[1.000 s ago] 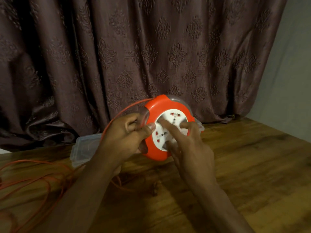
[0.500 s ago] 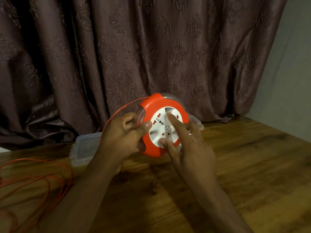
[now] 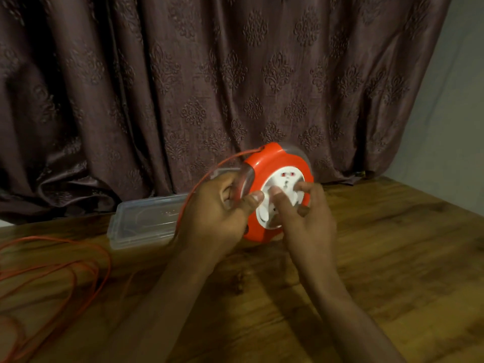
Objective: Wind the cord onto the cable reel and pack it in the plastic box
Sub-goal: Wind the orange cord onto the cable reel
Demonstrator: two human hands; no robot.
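wooden table (image 3: 392, 258) by curtain (image 3: 183, 74), left hand (image 3: 217, 213) fingers grasping cable reel (image 3: 272, 163), right hand (image 3: 309, 218) fingers pressing its face

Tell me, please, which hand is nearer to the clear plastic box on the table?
Left. The left hand grips the reel directly beside the plastic box, overlapping its right end; the right hand is beyond the reel.

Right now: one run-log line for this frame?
stage: winding | left hand: holds cable reel | right hand: on white hub | cord: mostly loose | plastic box: behind
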